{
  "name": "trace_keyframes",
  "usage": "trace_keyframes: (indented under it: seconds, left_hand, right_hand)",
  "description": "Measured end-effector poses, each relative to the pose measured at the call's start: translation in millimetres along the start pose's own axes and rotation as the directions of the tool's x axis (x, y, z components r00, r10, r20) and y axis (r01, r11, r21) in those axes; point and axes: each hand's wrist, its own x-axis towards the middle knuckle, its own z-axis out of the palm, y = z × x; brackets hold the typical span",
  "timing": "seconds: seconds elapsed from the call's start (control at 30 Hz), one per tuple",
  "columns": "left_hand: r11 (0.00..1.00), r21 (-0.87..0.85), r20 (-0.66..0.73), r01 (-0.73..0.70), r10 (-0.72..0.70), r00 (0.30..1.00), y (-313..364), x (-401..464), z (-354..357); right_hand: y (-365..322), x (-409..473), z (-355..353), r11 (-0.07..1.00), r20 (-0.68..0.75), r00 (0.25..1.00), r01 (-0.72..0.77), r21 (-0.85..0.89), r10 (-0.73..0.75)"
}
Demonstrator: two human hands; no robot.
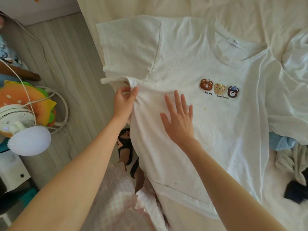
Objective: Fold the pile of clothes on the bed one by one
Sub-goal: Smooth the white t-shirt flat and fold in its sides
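A white T-shirt [191, 67] with three bear patches lies front up across the cream bed sheet [200, 7], its collar toward the far right. My left hand [124, 102] pinches the shirt's side edge just below the left sleeve, at the bed's edge. My right hand [179, 117] lies flat with spread fingers on the shirt's front, a little left of the bear patches. The shirt's lower hem hangs toward me over the bed edge.
More clothes lie at the right: a white garment [295, 64], a light blue one [280, 141], a pale crumpled one [290, 160] and a dark one [295, 190]. On the floor at left are a burger-shaped cushion [25, 100], a white lamp [30, 140] and cables.
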Motion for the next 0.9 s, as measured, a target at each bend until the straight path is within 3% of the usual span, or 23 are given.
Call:
trace_keyframes:
  seconds: [0.07, 0.13, 0.27, 0.37, 0.47, 0.57, 0.7, 0.8, 0.9]
  left_hand:
    - [0.992, 0.071, 0.18, 0.104, -0.115, 0.977, -17.6, -14.5, -9.3]
    - [0.98, 0.163, 0.275, 0.11, -0.152, 0.949, -38.7, -30.8, -16.7]
    - [0.956, 0.29, 0.224, -0.046, -0.022, 0.974, -60.6, -56.5, -26.3]
    - [0.959, 0.265, 0.138, -0.099, 0.064, 0.988, -69.2, -73.8, -33.9]
    - [0.976, 0.215, 0.208, -0.011, -0.035, 0.978, -84.1, -91.5, -36.9]
    - [0.949, 0.301, 0.29, 0.091, -0.182, 0.94, -117.4, -107.5, -35.4]
    - [0.939, 0.318, 0.246, 0.129, -0.213, 0.946, -158.0, -128.6, -36.0]
    - [0.959, 0.27, 0.104, 0.085, -0.117, 0.988, -174.5, -141.7, -46.4]
    - [0.97, 0.238, -0.04, 0.043, -0.035, 0.999, -176.6, -152.4, -64.6]
  right_hand:
    - [6.8, -22.4, 9.6, 0.999, 0.049, 0.998, -0.048, -0.017, 0.048]
    - [12.9, -44.0, 19.9, 0.997, 0.07, 0.995, -0.066, -0.039, 0.069]
    - [19.8, -79.2, 33.2, 0.995, 0.055, 0.994, -0.101, 0.012, 0.1]
    - [29.0, -99.8, 39.7, 0.994, 0.054, 0.993, -0.105, 0.017, 0.103]
    - [40.3, -115.5, 48.5, 0.999, 0.042, 0.998, -0.048, -0.01, 0.049]
    - [52.7, -137.6, 63.2, 0.999, 0.007, 1.0, -0.014, -0.038, 0.014]
    - [65.1, -187.5, 89.7, 0.99, -0.024, 0.996, 0.084, -0.116, -0.087]
    - [76.0, -223.6, 109.0, 0.967, 0.022, 0.985, 0.173, -0.187, -0.172]
    - [80.8, -239.4, 120.3, 0.978, 0.046, 0.991, 0.131, -0.165, -0.125]
